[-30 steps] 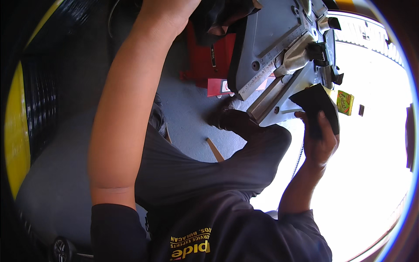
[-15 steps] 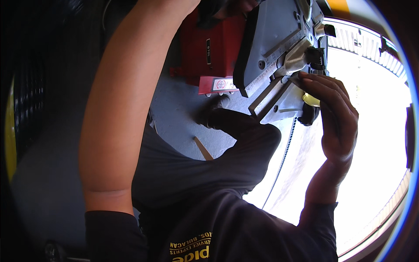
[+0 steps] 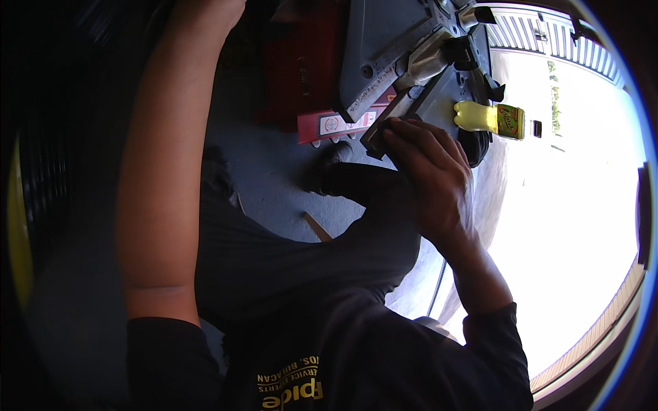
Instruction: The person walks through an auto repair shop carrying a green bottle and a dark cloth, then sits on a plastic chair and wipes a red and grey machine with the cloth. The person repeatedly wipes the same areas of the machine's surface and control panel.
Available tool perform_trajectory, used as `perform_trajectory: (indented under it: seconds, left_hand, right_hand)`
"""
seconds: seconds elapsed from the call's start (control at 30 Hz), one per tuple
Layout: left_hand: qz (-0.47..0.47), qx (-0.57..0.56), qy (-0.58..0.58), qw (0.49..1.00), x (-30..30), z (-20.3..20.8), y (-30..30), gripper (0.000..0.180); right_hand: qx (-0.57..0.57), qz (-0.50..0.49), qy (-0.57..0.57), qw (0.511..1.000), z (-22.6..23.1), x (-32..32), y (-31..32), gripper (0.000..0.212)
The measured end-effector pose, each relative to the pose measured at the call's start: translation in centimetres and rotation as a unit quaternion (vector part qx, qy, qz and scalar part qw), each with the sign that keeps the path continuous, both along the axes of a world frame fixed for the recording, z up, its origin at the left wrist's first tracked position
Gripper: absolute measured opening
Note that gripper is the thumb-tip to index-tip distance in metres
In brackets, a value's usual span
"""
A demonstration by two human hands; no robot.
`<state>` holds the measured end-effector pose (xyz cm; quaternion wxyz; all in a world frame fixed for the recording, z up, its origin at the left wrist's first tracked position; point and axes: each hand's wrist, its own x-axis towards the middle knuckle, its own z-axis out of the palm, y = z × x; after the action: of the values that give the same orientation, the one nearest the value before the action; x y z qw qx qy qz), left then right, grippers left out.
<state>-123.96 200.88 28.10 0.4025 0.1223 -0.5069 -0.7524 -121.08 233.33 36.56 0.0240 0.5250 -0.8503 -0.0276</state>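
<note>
My right hand point(image 3: 435, 175) lies with its fingers stretched out and close together on the end of a grey metal arm point(image 3: 384, 130). This arm belongs to a grey machine top point(image 3: 380, 41) with bare metal clamp jaws point(image 3: 428, 61) and black tips. What is under the palm is hidden. My left forearm point(image 3: 164, 151) reaches up past the top edge, so the left hand and anything in it are out of sight. Beyond my right hand is a plastic bottle point(image 3: 476, 116) of yellow liquid with a green label.
Below the machine top stands a red metal cabinet point(image 3: 295, 75) with a white label on its lower ledge. A brown strip point(image 3: 317, 227) lies on the grey floor point(image 3: 274, 185) by my legs. Bright ground and a slatted gate point(image 3: 528, 31) show on the right.
My right hand has moved left and slightly down along the grey metal arm, uncovering the bottle. My left forearm has shifted left. The machine and cabinet sit further left in view.
</note>
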Motion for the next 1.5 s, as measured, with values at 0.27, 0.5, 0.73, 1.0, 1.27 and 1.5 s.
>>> perform_trajectory:
  seconds: [0.27, 0.5, 0.73, 1.0, 1.27, 1.5]
  left_hand:
    - [0.031, -0.031, -0.035, 0.998, 0.4, 0.6, 0.8, 0.031]
    - [0.033, -0.088, 0.015, 0.995, 0.9, 0.1, 1.9, 0.032]
    - [0.028, -0.094, 0.006, 0.995, 1.1, 0.1, 1.5, 0.032]
    - [0.079, 0.171, 0.003, 0.982, 1.3, 0.2, -3.4, 0.032]
    - [0.213, -0.217, 0.104, 0.947, 1.4, 2.1, 3.1, 0.031]
    - [0.123, -0.591, 0.082, 0.793, -1.1, 3.3, 9.0, 0.028]
  right_hand:
    - [-0.001, -0.005, 0.04, 0.999, -0.6, -3.5, -0.2, 0.033]
    - [0.003, -0.029, 0.086, 0.996, -0.6, -1.7, -0.3, 0.023]
    - [0.04, -0.004, -0.039, 0.998, 1.6, 0.8, -1.8, 0.023]
    - [-0.302, -0.25, -0.279, 0.877, 6.9, -4.2, 2.9, 0.055]
    - [-0.432, -0.27, -0.543, 0.668, 1.8, -1.8, 5.3, 0.043]
    - [-0.368, -0.303, -0.616, 0.627, 1.0, 2.3, 5.7, 0.026]
